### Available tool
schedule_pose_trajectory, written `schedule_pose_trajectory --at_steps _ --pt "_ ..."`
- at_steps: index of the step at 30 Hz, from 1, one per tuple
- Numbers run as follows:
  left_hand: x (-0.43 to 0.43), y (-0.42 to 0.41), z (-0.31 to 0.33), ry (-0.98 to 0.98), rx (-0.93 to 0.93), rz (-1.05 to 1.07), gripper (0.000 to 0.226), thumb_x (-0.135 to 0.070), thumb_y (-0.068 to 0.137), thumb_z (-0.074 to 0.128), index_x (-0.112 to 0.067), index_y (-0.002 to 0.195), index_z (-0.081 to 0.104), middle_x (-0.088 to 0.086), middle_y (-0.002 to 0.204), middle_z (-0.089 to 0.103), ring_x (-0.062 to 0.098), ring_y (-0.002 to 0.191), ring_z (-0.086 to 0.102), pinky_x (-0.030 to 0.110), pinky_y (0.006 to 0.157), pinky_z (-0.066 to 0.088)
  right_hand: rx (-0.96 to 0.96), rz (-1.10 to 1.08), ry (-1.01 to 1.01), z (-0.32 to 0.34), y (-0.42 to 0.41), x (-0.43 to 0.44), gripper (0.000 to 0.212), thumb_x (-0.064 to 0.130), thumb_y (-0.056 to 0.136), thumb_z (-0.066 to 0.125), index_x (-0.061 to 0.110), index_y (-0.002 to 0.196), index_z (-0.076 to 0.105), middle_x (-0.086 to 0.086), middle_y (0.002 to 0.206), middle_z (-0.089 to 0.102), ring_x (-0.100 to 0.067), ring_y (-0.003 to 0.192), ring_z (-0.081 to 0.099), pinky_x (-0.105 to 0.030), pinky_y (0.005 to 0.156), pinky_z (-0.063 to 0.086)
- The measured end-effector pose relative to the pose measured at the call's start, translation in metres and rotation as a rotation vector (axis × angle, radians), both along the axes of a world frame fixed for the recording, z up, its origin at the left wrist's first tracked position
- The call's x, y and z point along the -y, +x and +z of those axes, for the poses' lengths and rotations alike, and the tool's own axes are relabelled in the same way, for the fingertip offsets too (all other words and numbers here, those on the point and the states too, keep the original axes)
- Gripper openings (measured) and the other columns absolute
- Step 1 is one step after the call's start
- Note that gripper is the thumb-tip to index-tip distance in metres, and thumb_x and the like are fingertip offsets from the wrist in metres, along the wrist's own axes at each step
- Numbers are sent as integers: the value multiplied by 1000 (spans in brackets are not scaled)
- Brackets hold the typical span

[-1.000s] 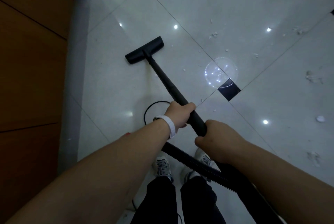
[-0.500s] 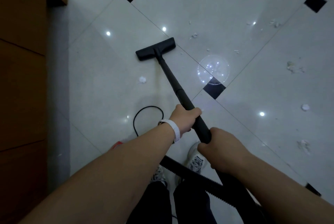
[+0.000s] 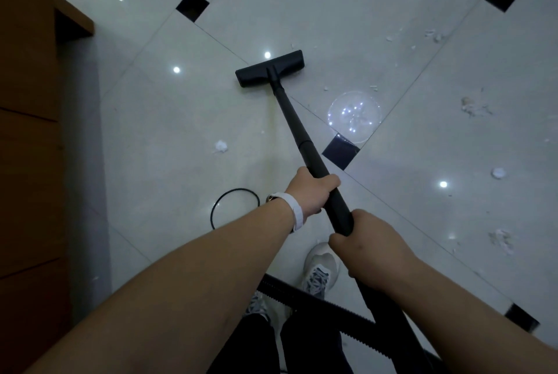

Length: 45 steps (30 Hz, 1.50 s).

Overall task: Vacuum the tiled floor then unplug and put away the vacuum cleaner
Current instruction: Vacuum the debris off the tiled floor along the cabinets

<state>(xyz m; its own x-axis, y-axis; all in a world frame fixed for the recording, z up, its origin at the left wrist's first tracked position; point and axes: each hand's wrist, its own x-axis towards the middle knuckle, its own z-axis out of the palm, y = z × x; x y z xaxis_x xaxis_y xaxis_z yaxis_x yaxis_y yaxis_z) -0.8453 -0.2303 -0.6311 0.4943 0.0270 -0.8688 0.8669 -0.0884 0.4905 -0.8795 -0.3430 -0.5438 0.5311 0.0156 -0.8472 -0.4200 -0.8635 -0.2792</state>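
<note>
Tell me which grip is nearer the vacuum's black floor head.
Left. The left grip holds the wand farther forward, closer to the floor head; the right grip holds the wand behind it, nearer the person's body.

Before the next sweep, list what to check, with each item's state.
Grip on the wand: ok, left hand and right hand both curl round it.
Floor head flat on the tiled floor: ok.
Cord clear of the head: ok, looped near the left wrist.
Hose clear of the feet: not ok, runs beside a shoe.
Floor clean: not ok, a white scrap lies left of the wand.
Vacuum body: cannot tell, out of view.
</note>
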Motion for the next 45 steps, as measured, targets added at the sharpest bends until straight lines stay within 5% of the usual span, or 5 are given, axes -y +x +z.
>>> schedule_pose_trajectory --at_steps 4,8,22,36,45 --pt "24 10 1 -6 -1 -50 40 -32 88 61 -15 120 44 7 104 60 19 88 60 27 61 48 -9 -46 1 0 7 22 14 28 84 55 15 87 50 -6 80 65 -26 71 69 -35 66 54" --pt "41 19 -2 -12 16 -73 18 -29 88 60 -20 97 47 10 102 61 19 81 58 29 64 50 -10 -89 7 -3 11 38 14 27 84 55 14 87 50 -8 80 65 -28 72 69 -38 68 55" --pt "27 48 -19 16 7 -144 41 -34 88 60 -15 120 44 7 103 62 20 89 61 28 63 49 -25 -143 -2 -14 37 21 16 28 84 55 13 91 52 -8 83 66 -28 73 69 -39 71 58" --pt "-2 83 -29 34 14 -138 43 -33 87 62 -13 120 42 9 104 61 19 85 61 30 68 54 -33 -172 21 -23 74 -6 18 27 81 57 13 91 54 -10 82 65 -30 74 70 -48 74 60" --pt "-16 73 -34 18 -14 -55 52 -33 87 62 -15 129 37 4 99 57 19 88 60 32 73 54 -76 -141 57 -28 73 -11 14 24 85 60 14 94 56 -9 74 65 -26 61 72 -42 63 61"
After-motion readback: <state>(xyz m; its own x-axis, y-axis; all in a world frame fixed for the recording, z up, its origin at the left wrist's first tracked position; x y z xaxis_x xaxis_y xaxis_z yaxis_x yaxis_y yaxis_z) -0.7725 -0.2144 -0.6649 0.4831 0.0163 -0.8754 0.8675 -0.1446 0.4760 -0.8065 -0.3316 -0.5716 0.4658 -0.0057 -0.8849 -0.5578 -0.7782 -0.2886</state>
